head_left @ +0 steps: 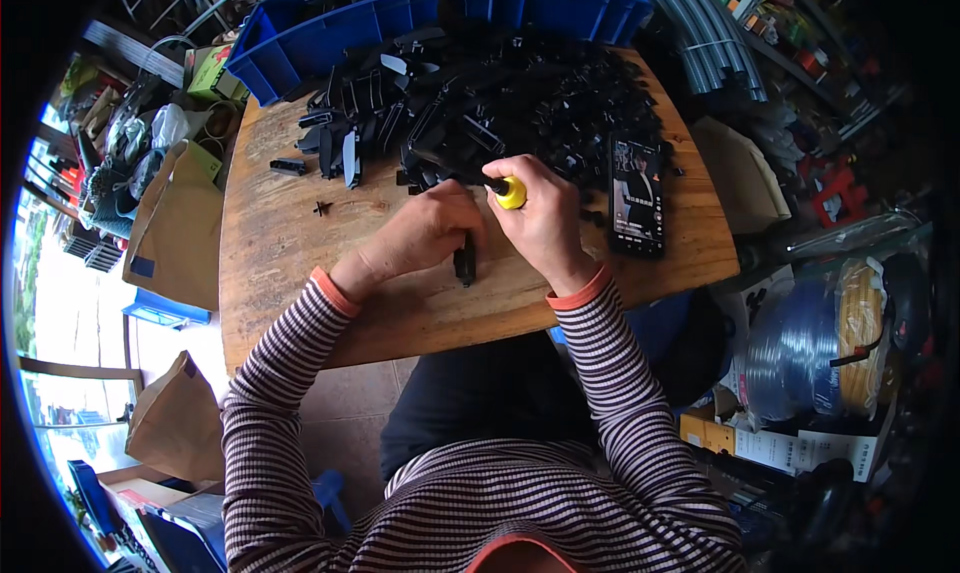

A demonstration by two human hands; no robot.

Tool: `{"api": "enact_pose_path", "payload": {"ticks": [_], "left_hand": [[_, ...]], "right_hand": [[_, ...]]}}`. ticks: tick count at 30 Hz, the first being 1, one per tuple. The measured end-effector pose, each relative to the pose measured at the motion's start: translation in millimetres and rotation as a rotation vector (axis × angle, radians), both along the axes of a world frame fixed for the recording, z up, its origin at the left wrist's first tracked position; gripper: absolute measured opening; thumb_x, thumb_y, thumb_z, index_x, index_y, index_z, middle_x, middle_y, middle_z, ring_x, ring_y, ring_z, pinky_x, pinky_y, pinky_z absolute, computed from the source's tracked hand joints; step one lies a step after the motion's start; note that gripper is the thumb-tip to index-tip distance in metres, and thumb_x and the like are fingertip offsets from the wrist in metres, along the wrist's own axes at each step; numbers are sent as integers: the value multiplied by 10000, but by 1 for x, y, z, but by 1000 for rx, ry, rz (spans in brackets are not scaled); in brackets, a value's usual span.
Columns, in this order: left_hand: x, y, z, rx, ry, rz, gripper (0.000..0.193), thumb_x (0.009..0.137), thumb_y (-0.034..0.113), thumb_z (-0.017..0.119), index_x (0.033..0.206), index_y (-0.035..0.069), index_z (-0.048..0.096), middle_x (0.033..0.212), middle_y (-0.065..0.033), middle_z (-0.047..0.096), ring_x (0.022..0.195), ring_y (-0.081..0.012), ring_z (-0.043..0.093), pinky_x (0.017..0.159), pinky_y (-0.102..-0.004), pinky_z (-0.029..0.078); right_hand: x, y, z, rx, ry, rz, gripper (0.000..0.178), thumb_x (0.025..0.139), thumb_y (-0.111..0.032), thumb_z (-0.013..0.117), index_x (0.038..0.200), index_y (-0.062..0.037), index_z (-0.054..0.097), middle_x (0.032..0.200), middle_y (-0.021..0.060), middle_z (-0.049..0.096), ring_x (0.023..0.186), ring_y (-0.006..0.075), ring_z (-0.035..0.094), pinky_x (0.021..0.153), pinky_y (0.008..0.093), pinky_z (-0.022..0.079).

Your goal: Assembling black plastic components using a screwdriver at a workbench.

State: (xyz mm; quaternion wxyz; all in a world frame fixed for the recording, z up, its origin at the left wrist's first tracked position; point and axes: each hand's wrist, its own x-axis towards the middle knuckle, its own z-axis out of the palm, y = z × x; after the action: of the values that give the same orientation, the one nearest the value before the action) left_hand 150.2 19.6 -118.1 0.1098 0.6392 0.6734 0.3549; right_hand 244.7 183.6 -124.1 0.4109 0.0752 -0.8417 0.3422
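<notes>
My left hand (425, 233) rests on the wooden table (280, 263) and grips a small black plastic part (465, 263) that pokes out below its fingers. Just to its right, my right hand (545, 213) is closed around a tool with a yellow handle (511, 192), its end pointing toward the part. Both hands nearly touch. A large heap of similar black plastic parts (520, 93) covers the far half of the table, right behind the hands.
A phone with a lit screen (637, 195) lies right of my right hand. Two blue crates (330, 28) stand at the far edge. Loose black pieces (322, 208) lie on the left. Grey pipes (700, 33), paper bags (180, 223) and boxes surround the table.
</notes>
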Motion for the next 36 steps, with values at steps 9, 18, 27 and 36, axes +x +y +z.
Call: {"api": "enact_pose_path", "payload": {"ticks": [9,18,27,36], "left_hand": [[19,-36,2,147,228,90,268,735,2,632,996,40,675,1126,-123,625,973,-279,602,828,-376,523],[39,-46,-15,148,510,0,315,781,124,574,1077,19,599,1149,-126,571,997,-242,593,841,-324,531],[42,-46,-19,135,509,29,277,787,126,570,1043,21,581,1123,-109,556,1005,-224,580,834,-311,541],[36,-43,-18,80,422,-44,406,784,74,584,1182,-2,576,1196,-160,561,1064,-269,584,852,-346,534]], "right_hand": [[11,2,3,-5,-136,-5,235,705,25,722,911,-37,626,832,99,648,733,271,668,610,314,524],[20,-21,10,17,-368,51,205,698,36,711,881,-16,637,833,114,649,713,291,659,601,329,514],[19,-18,23,332,-487,111,142,764,23,671,892,-9,620,841,103,645,682,258,637,603,312,501],[-33,-32,14,-618,-218,369,106,856,-75,669,808,-36,582,699,13,622,582,54,541,531,217,456]]}}
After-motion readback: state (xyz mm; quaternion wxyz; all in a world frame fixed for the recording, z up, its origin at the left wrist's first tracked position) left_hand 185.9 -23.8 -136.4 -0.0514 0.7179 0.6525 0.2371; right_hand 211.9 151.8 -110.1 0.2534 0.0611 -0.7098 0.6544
